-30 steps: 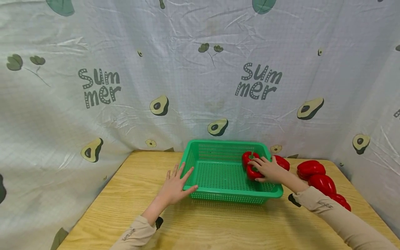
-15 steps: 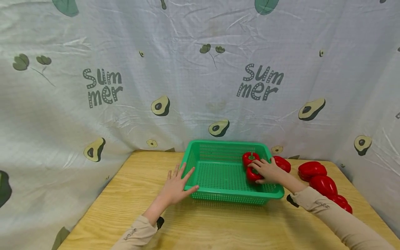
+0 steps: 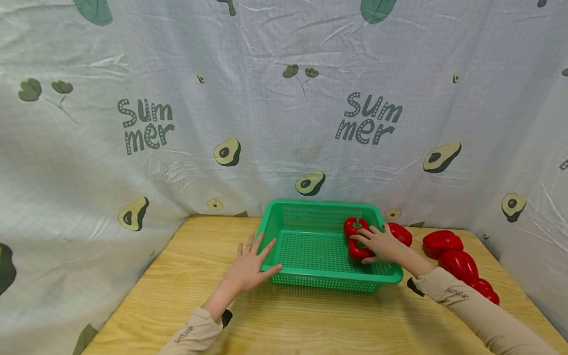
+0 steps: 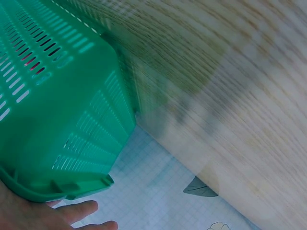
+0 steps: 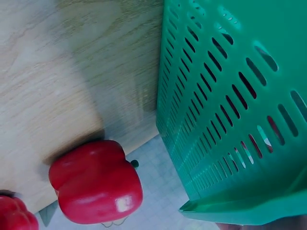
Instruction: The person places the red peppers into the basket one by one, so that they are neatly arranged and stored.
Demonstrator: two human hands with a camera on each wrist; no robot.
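In the head view, a green plastic basket (image 3: 319, 274) stands against the back of the table. My left hand (image 3: 249, 268) rests at its left front corner with fingers spread, seen from below the rim in the left wrist view. Over the basket's right end, my right hand (image 3: 385, 246) holds a red bell pepper (image 3: 357, 252), fingers across its far side and thumb at its near side. A second red bell pepper (image 3: 354, 226) sits behind it, inside the basket. In the right wrist view the basket wall (image 5: 225, 105) hides most of that hand.
Just outside the basket's right wall lies another red bell pepper (image 3: 400, 233). Several more red peppers (image 3: 459, 264) run in a row along the right of the wooden table (image 3: 310, 325). A printed cloth (image 3: 266, 98) hangs behind and at both sides.
The held pepper has shifted slightly left and toward the front inside the basket, and my right thumb sits a little lower. The left hand keeps its place at the rim.
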